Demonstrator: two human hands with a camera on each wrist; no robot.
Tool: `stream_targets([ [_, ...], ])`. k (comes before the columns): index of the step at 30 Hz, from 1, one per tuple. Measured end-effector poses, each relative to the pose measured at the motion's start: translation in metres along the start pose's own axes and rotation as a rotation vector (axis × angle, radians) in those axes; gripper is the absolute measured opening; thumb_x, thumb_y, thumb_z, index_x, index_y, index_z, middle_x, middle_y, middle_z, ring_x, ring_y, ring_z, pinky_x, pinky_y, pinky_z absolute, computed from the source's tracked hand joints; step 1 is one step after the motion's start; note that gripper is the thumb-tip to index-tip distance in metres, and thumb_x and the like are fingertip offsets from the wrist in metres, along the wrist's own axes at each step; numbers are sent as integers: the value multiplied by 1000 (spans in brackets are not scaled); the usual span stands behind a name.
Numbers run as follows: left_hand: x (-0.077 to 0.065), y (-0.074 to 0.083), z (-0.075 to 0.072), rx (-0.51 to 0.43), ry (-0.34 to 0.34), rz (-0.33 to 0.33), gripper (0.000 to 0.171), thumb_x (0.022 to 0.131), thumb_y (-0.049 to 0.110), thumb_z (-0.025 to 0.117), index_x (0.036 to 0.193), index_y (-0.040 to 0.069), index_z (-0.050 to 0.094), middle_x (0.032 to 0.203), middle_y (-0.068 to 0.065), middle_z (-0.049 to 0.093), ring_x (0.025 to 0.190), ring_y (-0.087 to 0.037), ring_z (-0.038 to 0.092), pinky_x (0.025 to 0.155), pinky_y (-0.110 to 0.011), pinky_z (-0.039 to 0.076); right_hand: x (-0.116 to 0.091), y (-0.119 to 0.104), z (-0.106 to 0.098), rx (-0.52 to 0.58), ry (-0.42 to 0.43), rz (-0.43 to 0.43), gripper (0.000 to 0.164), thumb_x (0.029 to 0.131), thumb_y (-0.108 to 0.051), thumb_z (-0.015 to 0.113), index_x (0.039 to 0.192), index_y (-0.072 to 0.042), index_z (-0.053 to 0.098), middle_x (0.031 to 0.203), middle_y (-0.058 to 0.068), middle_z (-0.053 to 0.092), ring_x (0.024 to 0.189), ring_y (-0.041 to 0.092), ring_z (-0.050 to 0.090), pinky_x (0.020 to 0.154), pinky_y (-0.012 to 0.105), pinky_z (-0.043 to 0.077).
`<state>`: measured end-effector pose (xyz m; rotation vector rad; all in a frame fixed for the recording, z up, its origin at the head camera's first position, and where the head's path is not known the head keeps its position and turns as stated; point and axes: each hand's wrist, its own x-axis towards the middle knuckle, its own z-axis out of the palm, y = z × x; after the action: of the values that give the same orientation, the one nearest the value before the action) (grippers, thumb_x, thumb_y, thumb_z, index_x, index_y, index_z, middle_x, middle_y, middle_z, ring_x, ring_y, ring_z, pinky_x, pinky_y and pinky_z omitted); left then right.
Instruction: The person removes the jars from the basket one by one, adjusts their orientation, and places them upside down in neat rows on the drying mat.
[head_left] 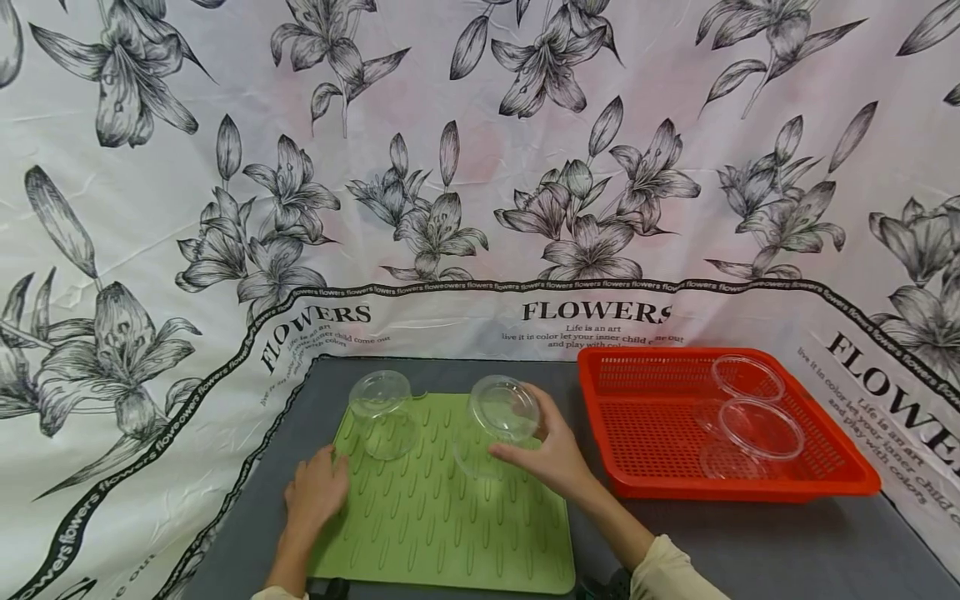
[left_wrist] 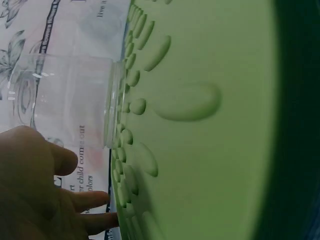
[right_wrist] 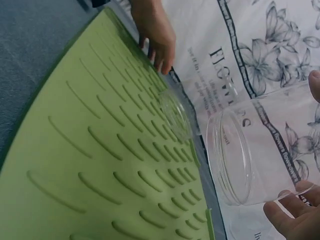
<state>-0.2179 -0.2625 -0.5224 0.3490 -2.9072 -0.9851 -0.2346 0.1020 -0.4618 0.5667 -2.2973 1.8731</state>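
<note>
My right hand (head_left: pixel 561 457) grips a clear plastic jar (head_left: pixel 504 410) between thumb and fingers, over the back right of a green ridged mat (head_left: pixel 442 533). The right wrist view shows this jar (right_wrist: pixel 232 155) mouth down, its rim apart from the mat. A second clear jar (head_left: pixel 384 417) stands upside down at the mat's back left; its rim meets the ridges in the left wrist view. Beside it, my left hand (head_left: pixel 318 487) touches the mat's left edge with loosely bent fingers and holds nothing.
On the right of the grey table (head_left: pixel 705 550) sits a red plastic basket (head_left: pixel 630 492) with two clear jars (head_left: pixel 761 429) inside, their mouths up. A white flower-print cloth (head_left: pixel 450 208) hangs behind the table and along its sides.
</note>
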Motion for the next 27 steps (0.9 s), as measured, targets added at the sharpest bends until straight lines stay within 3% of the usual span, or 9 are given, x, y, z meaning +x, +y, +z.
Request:
stream_targets([
  [4, 0, 0, 1, 27, -50, -7, 62, 109, 37, 32, 154, -5, 36, 160, -32, 30, 149, -60, 10, 115, -80, 11, 8, 3, 9, -54, 37, 24, 90, 75, -24, 92, 151, -24, 42, 143, 7, 57, 129, 30, 57, 103, 49, 50],
  [13, -4, 1, 0, 86, -66, 11, 62, 109, 36, 32, 152, -8, 38, 162, -33, 25, 149, -61, 8, 117, -78, 11, 25, 15, 24, -62, 47, 95, 97, 76, -28, 92, 155, -21, 37, 145, 10, 55, 131, 28, 54, 108, 54, 48],
  [20, -5, -1, 2, 78, -59, 15, 61, 109, 35, 33, 153, -8, 38, 163, -32, 24, 149, -61, 7, 117, -78, 9, 35, 23, 30, -66, 35, 103, 99, 76, -24, 92, 156, -15, 35, 145, 12, 54, 133, 29, 53, 112, 55, 46],
  [27, -3, -3, 5, 87, -53, 6, 60, 110, 35, 33, 154, -6, 37, 164, -31, 23, 150, -60, 6, 117, -78, 7, 45, 26, 37, -101, 17, 87, 97, 76, -25, 91, 155, -17, 36, 147, 13, 52, 134, 31, 53, 110, 58, 46],
])
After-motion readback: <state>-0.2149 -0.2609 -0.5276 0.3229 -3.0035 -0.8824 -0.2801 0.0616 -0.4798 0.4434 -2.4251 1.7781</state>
